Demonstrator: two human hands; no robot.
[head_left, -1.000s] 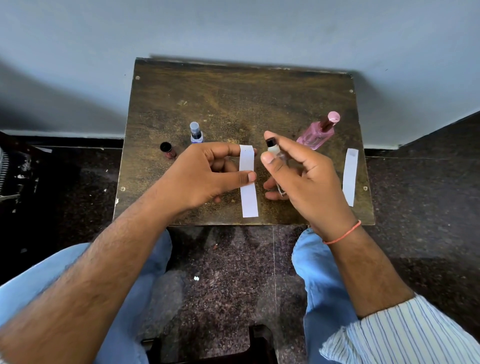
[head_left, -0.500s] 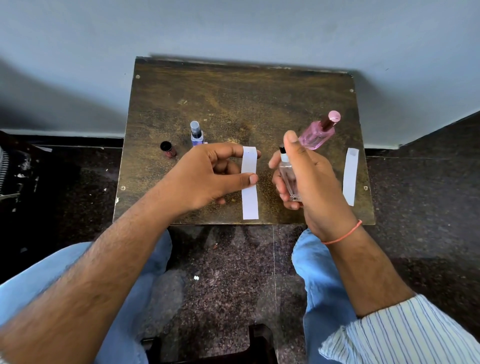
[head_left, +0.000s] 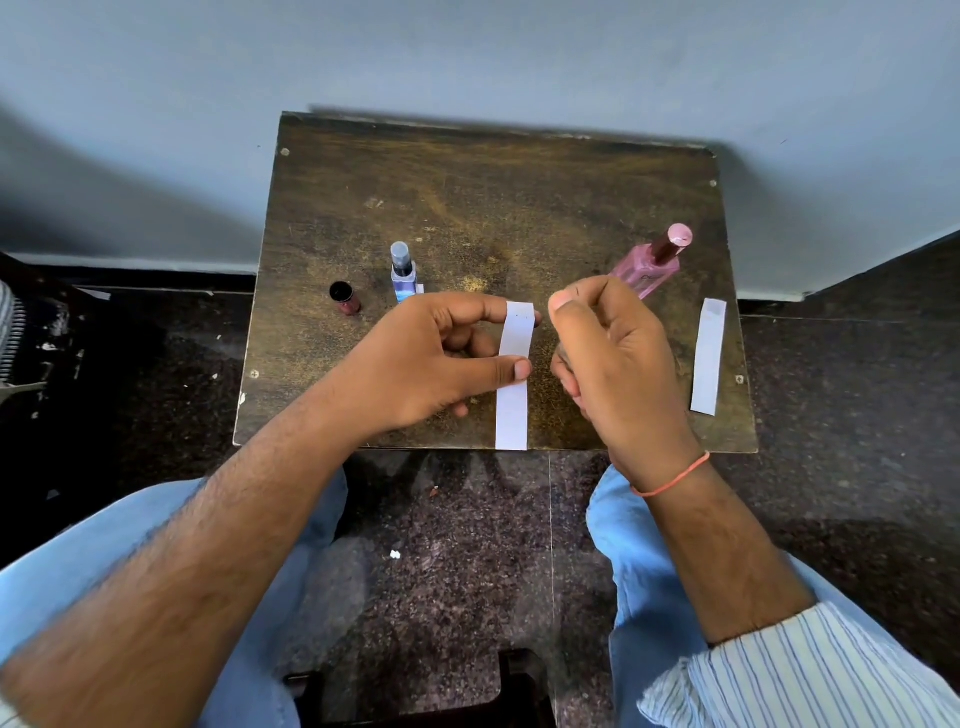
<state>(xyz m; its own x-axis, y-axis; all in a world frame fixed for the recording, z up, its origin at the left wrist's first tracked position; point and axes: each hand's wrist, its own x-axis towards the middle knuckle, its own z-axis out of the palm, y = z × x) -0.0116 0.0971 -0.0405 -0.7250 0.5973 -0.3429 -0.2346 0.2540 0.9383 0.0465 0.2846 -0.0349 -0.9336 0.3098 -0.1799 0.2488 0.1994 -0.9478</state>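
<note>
Here, at a small brown table (head_left: 519, 197) pushed against a pale blue wall, a seated person works with both bare hands over the front edge. The left hand (head_left: 436, 364) pinches a white paper strip (head_left: 513, 384), thumb pressed across its middle and forefinger curled to its top end. The strip runs lengthwise towards the front edge, about midway along it. Whether its lower end touches the wood cannot be told.

The right hand (head_left: 618, 364) sits just beside the strip, to its right, with fingers curled in tight and the thumb tip raised level with the strip's top. Whatever it may grip is hidden behind the back of the hand, so its hold cannot be told. An orange thread (head_left: 670, 480) circles that wrist, above a striped sleeve (head_left: 805, 675).

A second paper strip (head_left: 707, 358) lies flat along the right edge, well apart from the hands. A pink bottle (head_left: 649, 265) sits just beyond the right hand, its cap leaning towards the right rear corner. Towards the left edge, a blue spray bottle (head_left: 403, 275) stands upright, just behind the left hand's knuckles. A small dark red bottle (head_left: 344, 299) stands near it, closer to the left edge. Blue jeans show below the table, over a dark speckled floor.
</note>
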